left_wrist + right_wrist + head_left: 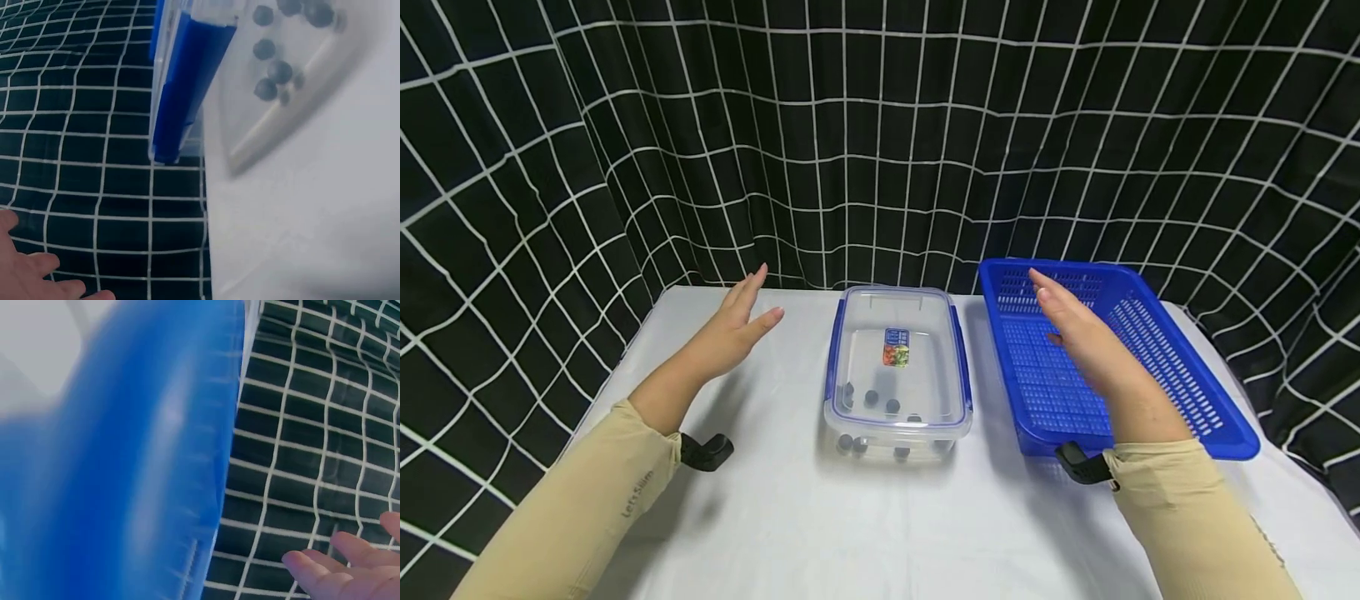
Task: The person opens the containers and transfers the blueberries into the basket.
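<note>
My left hand [730,333] is held up over the left part of the table, fingers straight and thumb apart, holding nothing. To its right stands a clear plastic food box [898,367] with a blue-edged lid and a small picture label [896,347]. Several small dark balls [871,398] lie inside it toward the near end; they also show through its wall in the left wrist view. My right hand [1093,346], likewise raised with fingers extended, overlaps a blue plastic basket [1015,367] in the head view and holds nothing.
A white cloth [790,517] covers the table under the box and basket. Black curtains with a white grid [865,125] hang behind and on both sides. A black wrist camera [706,452] sits on the left wrist, another [1084,463] on the right.
</note>
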Available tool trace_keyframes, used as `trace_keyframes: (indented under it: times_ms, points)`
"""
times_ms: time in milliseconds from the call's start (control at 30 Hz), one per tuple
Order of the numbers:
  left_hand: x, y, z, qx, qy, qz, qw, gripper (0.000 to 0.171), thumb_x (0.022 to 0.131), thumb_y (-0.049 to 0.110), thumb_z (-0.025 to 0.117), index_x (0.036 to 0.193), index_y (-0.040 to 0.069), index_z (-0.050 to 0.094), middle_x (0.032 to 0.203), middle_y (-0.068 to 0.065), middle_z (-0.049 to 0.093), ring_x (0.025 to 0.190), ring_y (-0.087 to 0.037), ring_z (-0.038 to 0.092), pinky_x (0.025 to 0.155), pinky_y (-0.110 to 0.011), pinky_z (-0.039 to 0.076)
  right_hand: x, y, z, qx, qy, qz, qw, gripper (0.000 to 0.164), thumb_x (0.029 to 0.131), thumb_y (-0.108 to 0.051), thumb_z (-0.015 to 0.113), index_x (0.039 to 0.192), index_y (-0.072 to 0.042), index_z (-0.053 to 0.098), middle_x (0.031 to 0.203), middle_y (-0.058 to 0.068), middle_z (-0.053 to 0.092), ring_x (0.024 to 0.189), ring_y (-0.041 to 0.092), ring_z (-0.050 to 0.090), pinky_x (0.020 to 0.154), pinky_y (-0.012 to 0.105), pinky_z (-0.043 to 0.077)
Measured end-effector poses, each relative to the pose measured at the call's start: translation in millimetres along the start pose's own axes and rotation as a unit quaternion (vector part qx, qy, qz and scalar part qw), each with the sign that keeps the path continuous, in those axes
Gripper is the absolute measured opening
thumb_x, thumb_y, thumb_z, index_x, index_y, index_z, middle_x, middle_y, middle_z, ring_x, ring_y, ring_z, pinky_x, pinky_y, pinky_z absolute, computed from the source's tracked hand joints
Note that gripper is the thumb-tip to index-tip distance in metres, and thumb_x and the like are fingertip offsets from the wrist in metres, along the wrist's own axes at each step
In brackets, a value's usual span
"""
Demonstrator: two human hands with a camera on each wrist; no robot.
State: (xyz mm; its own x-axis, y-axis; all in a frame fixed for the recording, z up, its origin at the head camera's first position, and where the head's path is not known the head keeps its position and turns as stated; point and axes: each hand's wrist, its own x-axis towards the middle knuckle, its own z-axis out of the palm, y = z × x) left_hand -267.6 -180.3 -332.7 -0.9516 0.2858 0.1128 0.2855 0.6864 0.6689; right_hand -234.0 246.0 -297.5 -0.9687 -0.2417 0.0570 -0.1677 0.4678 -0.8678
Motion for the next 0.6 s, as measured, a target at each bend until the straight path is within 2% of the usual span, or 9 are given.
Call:
trace_keyframes:
  times_ms: [200,333,467,600]
  points:
    - [-0.1,-1.2,11.1,-0.041,-0.003,0.003,0.9992,0.074,0.093,0.044,0.044,0.147,0.019,-0.001,0.152,-0.015,0.001,0.138,-0.034,0.003,0.109,-0.060,0.009,8.4,-0.7,23.5,0.062,0.000,0.001,0.998,0.062,0.097,-0.039,0.037,0.147,-0.015,0.010,0.151,0.017,0.008,0.138,0.033,0.008,0.108,0.060,0.015]
    - [0.9,-1.9,20.8,-0.068,-0.005,-0.003,0.9977,0.074,0.094,0.042,0.044,0.147,0.019,-0.001,0.152,-0.011,0.002,0.138,-0.032,0.001,0.110,-0.059,0.007,14.4,2.4,40.7,0.094,0.001,0.011,0.995,0.063,0.097,-0.034,0.041,0.147,-0.012,0.011,0.149,0.021,0.011,0.137,0.035,0.012,0.108,0.059,0.017]
    - [0.8,-0.8,31.3,-0.092,-0.010,-0.011,0.9957,0.073,0.094,0.040,0.047,0.147,0.021,0.002,0.152,-0.013,0.006,0.136,-0.037,0.012,0.110,-0.057,0.014,19.0,5.5,57.2,0.114,0.008,0.034,0.993,0.063,0.096,-0.031,0.044,0.147,-0.012,0.012,0.148,0.023,0.013,0.136,0.037,0.015,0.108,0.058,0.020]
    - [-0.3,1.6,41.4,-0.106,-0.018,-0.018,0.9941,0.074,0.093,0.037,0.050,0.147,0.019,0.004,0.150,-0.018,0.012,0.133,-0.040,0.022,0.108,-0.057,0.021,21.5,7.4,71.5,0.109,0.016,0.060,0.992,0.062,0.096,-0.030,0.044,0.147,-0.014,0.012,0.147,0.023,0.017,0.135,0.038,0.019,0.107,0.056,0.023]
